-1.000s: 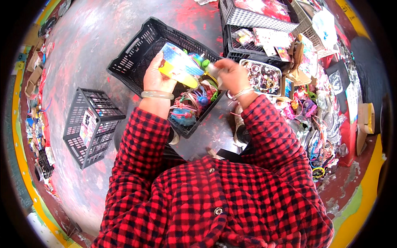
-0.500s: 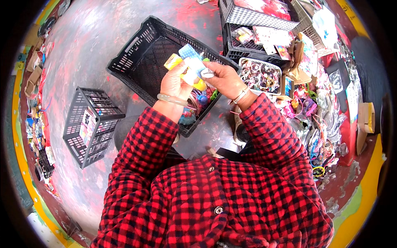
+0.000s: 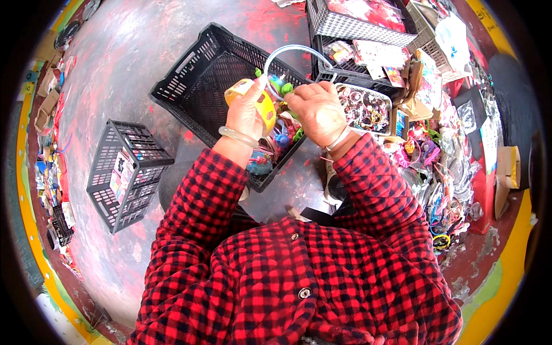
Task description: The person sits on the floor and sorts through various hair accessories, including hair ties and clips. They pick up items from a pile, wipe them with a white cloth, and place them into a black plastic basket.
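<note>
My left hand (image 3: 246,112) is closed round a wide yellow headband (image 3: 266,113) with darker spots. In my right hand (image 3: 318,112) is a pale blue headband (image 3: 293,48), its curve turned up and away from me. The left thumb tip lies close to the blue band; I cannot tell if they touch. Both hands are above the near side of a black plastic crate (image 3: 187,70). Colourful small pieces (image 3: 282,140) lie in its near right corner, partly hidden by my hands. Bright green pieces (image 3: 282,86) show between the hands.
A smaller black crate (image 3: 141,167) stands on its side at left. Stacked black crates (image 3: 362,26) hold packets at the back right. Beside my right hand is a white basket (image 3: 368,127) of hair ties. Heaped accessories (image 3: 440,178) cover the floor at right.
My right hand has drawn the blue headband away from the yellow one and turned it edge-on, so it shows as a thin hoop. The left hand keeps the yellow headband, barely moved.
</note>
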Demonstrator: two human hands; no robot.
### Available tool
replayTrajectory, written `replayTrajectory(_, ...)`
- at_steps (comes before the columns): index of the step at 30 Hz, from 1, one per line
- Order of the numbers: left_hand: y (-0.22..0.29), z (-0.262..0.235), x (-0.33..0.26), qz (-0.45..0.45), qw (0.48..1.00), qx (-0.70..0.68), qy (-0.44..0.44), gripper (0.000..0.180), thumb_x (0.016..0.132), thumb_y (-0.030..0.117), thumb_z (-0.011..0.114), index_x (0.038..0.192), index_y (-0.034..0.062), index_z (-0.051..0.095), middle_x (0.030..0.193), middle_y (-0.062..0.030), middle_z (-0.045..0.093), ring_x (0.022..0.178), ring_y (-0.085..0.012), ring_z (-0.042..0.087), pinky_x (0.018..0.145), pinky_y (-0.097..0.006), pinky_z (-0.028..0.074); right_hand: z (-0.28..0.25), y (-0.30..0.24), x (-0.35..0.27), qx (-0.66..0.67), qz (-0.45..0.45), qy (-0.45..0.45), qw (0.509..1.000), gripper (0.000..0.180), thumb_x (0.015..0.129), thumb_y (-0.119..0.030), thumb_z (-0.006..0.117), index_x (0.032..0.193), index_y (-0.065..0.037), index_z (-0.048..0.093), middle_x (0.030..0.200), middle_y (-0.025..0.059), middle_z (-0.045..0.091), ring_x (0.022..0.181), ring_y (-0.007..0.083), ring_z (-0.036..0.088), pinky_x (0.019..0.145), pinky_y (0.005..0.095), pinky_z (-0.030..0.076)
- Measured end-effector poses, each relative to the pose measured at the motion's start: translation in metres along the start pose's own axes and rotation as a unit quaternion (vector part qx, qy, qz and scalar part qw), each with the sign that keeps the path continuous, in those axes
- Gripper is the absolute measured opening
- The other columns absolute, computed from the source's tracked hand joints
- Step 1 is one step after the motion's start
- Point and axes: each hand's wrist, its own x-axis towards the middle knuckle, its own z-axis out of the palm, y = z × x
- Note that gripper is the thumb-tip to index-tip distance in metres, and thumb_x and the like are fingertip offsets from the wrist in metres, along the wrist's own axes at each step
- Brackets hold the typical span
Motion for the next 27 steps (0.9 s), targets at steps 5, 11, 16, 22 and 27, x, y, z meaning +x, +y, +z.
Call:
replayTrajectory(5,0.002,-0.005,0.003,0.04,0.997,0.064,-0.007,0.021,0.081,0.002,0.06,0.101,-0.0012,0.055,0.095,-0.0145,0.063,0.088,-0.0227,0.062,0.08,-0.033,0.048,-0.006,-0.007,0.002,-0.04,-0.079,0.025,0.996,0.024,0.07,-0.012,0.054,0.092,-0.007,0.06,0.091,0.0038,0.059,0.086,0.0194,0.054,0.085,0.0356,0.038)
replayTrajectory(11,-0.003,0.004,-0.002,0.068,0.994,0.055,-0.059,0.019,0.079,0.001,0.062,0.098,-0.001,0.058,0.09,-0.0106,0.063,0.084,-0.0198,0.062,0.073,-0.03,0.049,0.004,0.0,0.001,-0.098,-0.04,0.075,0.992,0.016,0.072,-0.012,0.05,0.083,-0.006,0.06,0.077,0.0039,0.055,0.083,0.0209,0.053,0.088,0.037,0.037)
replayTrajectory(16,-0.017,0.005,-0.005,0.031,0.997,0.043,-0.053,0.017,0.08,0.001,0.061,0.097,0.0015,0.057,0.09,-0.0086,0.063,0.082,-0.0176,0.061,0.072,-0.03,0.049,0.007,-0.014,0.001,-0.114,-0.025,0.021,0.993,0.017,0.074,-0.013,0.05,0.084,-0.005,0.06,0.076,0.0049,0.057,0.081,0.0211,0.054,0.087,0.0378,0.037)
replayTrajectory(22,-0.015,-0.001,-0.001,0.053,0.993,0.106,-0.019,0.018,0.078,0.001,0.063,0.096,0.0005,0.058,0.083,-0.0064,0.062,0.073,-0.0151,0.061,0.062,-0.026,0.048,0.014,-0.011,0.0,-0.085,-0.033,0.017,0.996,0.016,0.074,-0.014,0.05,0.083,-0.006,0.06,0.076,0.0052,0.059,0.081,0.0213,0.056,0.086,0.0377,0.037)
replayTrajectory(27,0.008,0.007,0.001,0.103,0.97,0.218,0.029,0.016,0.077,0.004,0.063,0.092,-0.0015,0.06,0.077,-0.0062,0.062,0.064,-0.0143,0.06,0.057,-0.024,0.047,0.008,-0.006,-0.001,-0.047,-0.059,0.014,0.997,0.013,0.072,-0.013,0.051,0.08,-0.008,0.06,0.076,0.0049,0.059,0.081,0.0213,0.056,0.089,0.0392,0.037)
